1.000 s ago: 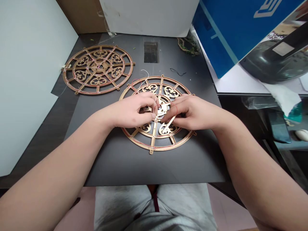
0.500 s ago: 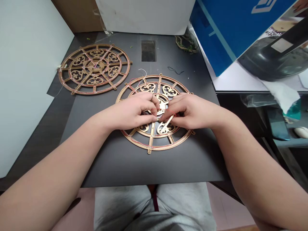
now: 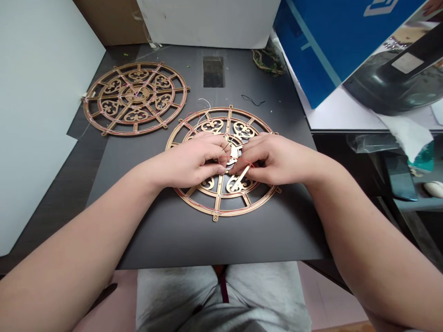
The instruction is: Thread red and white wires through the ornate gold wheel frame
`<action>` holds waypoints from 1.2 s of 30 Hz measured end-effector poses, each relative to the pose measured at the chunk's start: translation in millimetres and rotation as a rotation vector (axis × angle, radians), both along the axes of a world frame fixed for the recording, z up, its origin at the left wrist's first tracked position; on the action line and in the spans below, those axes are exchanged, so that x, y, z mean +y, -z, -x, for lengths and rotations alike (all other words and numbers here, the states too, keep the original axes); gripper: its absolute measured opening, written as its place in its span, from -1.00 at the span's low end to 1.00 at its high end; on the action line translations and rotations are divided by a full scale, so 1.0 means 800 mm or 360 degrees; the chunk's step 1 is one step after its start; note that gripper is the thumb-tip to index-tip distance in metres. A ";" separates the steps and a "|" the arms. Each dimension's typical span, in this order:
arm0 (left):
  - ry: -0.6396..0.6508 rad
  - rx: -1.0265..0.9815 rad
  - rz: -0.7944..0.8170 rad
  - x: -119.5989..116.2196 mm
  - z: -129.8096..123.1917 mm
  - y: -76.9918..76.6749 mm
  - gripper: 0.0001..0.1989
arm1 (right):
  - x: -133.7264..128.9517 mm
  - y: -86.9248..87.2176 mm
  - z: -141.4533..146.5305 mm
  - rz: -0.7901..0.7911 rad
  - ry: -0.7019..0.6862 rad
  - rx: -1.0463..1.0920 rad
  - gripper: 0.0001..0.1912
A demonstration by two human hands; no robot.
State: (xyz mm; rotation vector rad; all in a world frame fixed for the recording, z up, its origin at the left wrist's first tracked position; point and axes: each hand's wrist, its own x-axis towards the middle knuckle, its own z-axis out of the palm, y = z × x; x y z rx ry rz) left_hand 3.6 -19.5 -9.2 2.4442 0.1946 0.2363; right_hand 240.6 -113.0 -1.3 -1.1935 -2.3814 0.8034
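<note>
A round, gold-coloured openwork wheel [image 3: 217,203] with spokes and scroll cut-outs lies flat on the dark table in front of me. Over its hub [image 3: 235,151], my left hand [image 3: 199,160] is closed, thumb and fingertips pinched together. A thin red wire [image 3: 226,157] runs from these fingers across to my right hand [image 3: 268,159]. From between the curled right fingers a slim pale stick [image 3: 240,179] slants down over a scroll cut-out. The right fingertips reach the hub's near side. What lies exactly under both sets of fingertips is hidden.
A second wired wheel [image 3: 136,130] lies at the back left. A loose white wire [image 3: 204,100] rises past the near wheel's rim. Behind are a black thread [image 3: 252,99], a twiggy coil [image 3: 268,62] and a blue box [image 3: 311,50]. A white panel [image 3: 38,115] stands left.
My left thumb and fingers have shifted slightly over the hub. The red wire now shows stretched between both hands. My right hand and the stick have hardly moved.
</note>
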 end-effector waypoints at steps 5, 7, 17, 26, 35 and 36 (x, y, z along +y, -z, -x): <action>0.0015 -0.0052 0.0008 0.001 0.000 0.001 -0.86 | 0.000 -0.001 0.001 0.0022 -0.0004 0.0002 -0.69; -0.0001 -0.0093 0.0043 0.001 0.001 0.001 -0.87 | 0.000 -0.001 0.001 0.0033 -0.0010 0.0004 -0.69; -0.0151 -0.0039 0.0287 0.007 0.006 -0.001 -0.87 | -0.002 -0.001 0.004 0.0055 0.0011 0.0012 -0.69; -0.0300 -0.0130 0.0530 0.017 0.013 0.005 -0.75 | -0.006 -0.006 0.007 -0.0065 -0.0009 0.0088 -0.77; -0.0412 -0.0137 0.0788 0.015 0.011 0.006 -0.73 | -0.011 -0.012 0.009 -0.0347 0.0398 0.0038 -0.92; -0.0430 -0.0142 0.0814 0.014 0.010 0.006 -0.72 | -0.011 -0.011 0.009 -0.0376 0.0515 0.0060 -0.94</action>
